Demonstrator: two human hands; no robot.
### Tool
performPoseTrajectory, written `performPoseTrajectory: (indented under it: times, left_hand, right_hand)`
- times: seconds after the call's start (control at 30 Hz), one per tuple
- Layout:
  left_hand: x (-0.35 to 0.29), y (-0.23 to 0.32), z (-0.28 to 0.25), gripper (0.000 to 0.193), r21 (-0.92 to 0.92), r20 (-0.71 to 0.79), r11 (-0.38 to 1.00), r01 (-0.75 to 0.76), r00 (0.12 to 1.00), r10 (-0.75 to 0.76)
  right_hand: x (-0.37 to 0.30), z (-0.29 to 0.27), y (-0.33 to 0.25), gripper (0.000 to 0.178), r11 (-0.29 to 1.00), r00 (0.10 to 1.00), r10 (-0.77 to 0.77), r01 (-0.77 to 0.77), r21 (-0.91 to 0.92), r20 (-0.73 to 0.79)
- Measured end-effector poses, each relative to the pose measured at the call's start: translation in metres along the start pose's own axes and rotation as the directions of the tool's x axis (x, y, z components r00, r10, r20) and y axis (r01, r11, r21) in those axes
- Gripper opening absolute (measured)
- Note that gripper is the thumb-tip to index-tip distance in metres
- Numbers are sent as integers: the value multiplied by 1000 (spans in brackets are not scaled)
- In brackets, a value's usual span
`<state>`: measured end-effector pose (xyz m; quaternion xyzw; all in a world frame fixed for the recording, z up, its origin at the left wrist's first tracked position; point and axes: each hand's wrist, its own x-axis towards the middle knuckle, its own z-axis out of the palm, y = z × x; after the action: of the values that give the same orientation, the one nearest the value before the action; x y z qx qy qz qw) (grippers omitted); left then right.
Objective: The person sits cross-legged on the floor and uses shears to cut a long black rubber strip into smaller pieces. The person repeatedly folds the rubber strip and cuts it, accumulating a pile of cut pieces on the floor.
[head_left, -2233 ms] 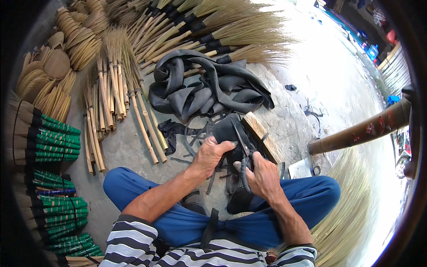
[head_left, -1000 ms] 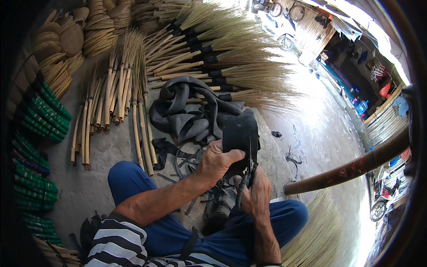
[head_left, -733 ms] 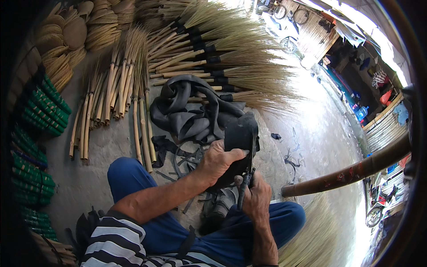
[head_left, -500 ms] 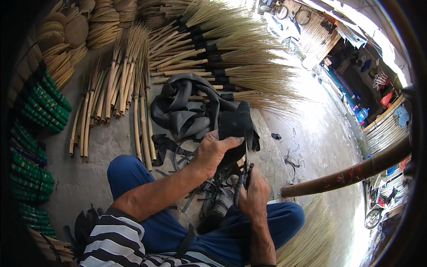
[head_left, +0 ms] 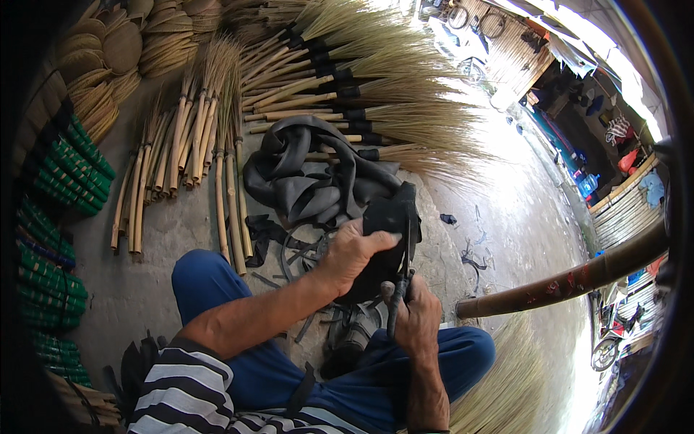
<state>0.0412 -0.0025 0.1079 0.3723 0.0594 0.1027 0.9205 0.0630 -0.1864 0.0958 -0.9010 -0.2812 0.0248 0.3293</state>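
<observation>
My left hand (head_left: 347, 257) pinches a piece of black rubber sheet (head_left: 387, 217) between thumb and fingers, holding it up over my lap. My right hand (head_left: 419, 318) is closed round the dark handles of a pair of scissors (head_left: 395, 311). The scissor blades point away from me, along the right side of the rubber piece. A narrow part of the rubber stands beside the blades; how deep the cut runs is hard to see. Just beyond my left hand lies a heap of dark grey rubber tubing (head_left: 300, 192), twisted in loops on the ground.
Grass brooms (head_left: 405, 123) with bamboo handles lie fanned out ahead. More bamboo-handled bundles (head_left: 191, 137) lie to the left, beside stacked green-bound bundles (head_left: 61, 289). Rubber scraps (head_left: 473, 264) litter the concrete. A thick brown pole (head_left: 557, 289) slants in from the right.
My left hand and the rubber piece have shifted slightly right and toward me, and the piece has tilted. The scissor blades now reach farther along its right side.
</observation>
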Motion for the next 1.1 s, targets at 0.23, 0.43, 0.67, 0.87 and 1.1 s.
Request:
performPoseTrajectory:
  times: [0.23, 0.43, 0.67, 0.87, 1.1]
  left_hand:
    - [-1, -1, -4, 16, 125, -62, 989, -75, 995, 84]
    - [-3, -11, -10, 16, 148, -9, 989, -16, 1000, 18]
    - [7, -11, -17, 13, 10, -71, 1000, -12, 997, 12]
    - [1, -19, -19, 17, 172, -25, 985, -34, 999, 38]
    - [4, -22, -23, 20, 124, -36, 992, 23, 999, -19]
  right_hand:
    - [4, 12, 6, 41, 970, 977, -193, 176, -170, -93]
    - [1, 11, 9, 45, 990, 990, -116, 109, -87, -85]
    - [-2, 12, 6, 46, 997, 998, 36, -32, -69, 49]
    - [8, 24, 12, 48, 974, 977, -162, 136, -180, -140]
    - [3, 20, 7, 52, 996, 996, -54, 49, -81, -66]
